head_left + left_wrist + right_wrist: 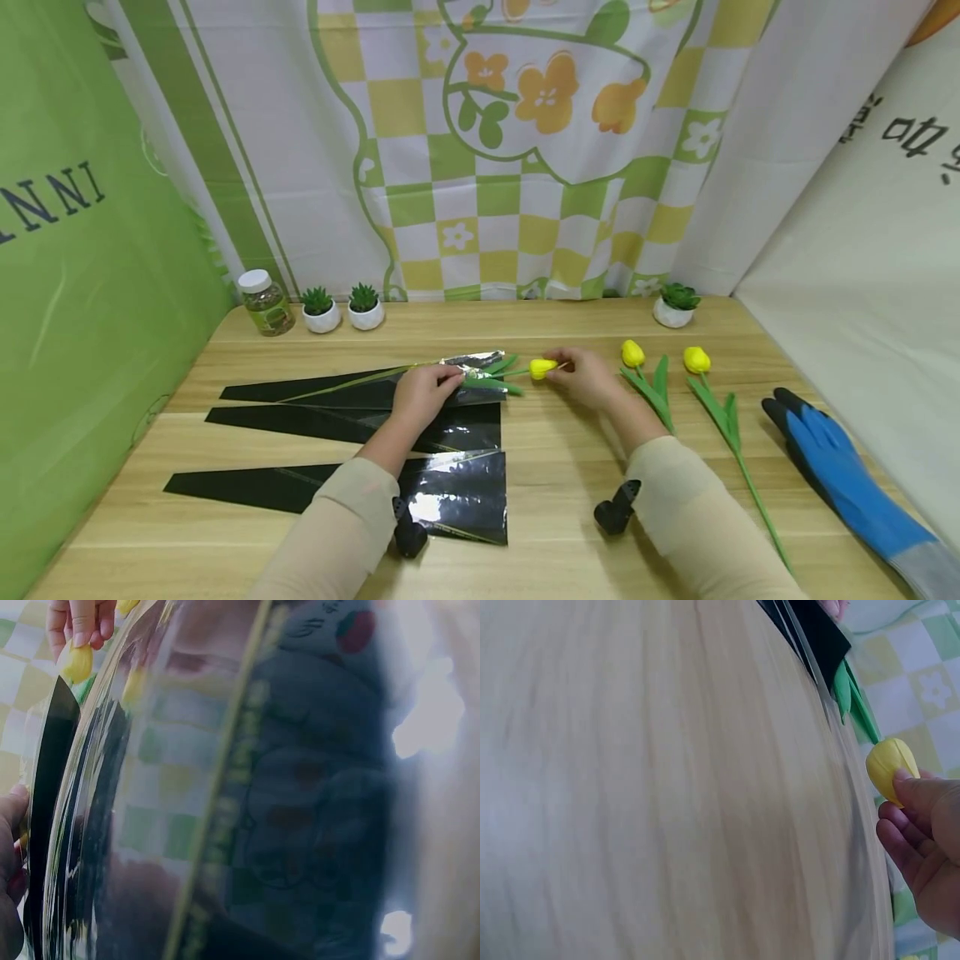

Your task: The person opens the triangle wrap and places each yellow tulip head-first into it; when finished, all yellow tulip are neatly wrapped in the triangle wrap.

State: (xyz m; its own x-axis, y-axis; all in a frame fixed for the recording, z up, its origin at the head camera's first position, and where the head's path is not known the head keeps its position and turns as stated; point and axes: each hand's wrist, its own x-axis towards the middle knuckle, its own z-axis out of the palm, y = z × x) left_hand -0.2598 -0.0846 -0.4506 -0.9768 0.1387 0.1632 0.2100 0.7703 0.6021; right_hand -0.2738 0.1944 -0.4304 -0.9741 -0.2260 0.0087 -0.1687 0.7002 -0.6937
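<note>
Yellow tulip (540, 369) in the close pinch of the right grip (588, 380), black wrapper (352, 392) in that of the left grip (422, 395)

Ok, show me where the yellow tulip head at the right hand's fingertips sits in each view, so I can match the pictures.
Head: the yellow tulip head is right of centre, below mid-height, at the right hand.
Left wrist: upper left, below the right hand's fingers.
Right wrist: right side, about mid-height.
Shared landmark: the checked curtain, visible in all three.
</note>
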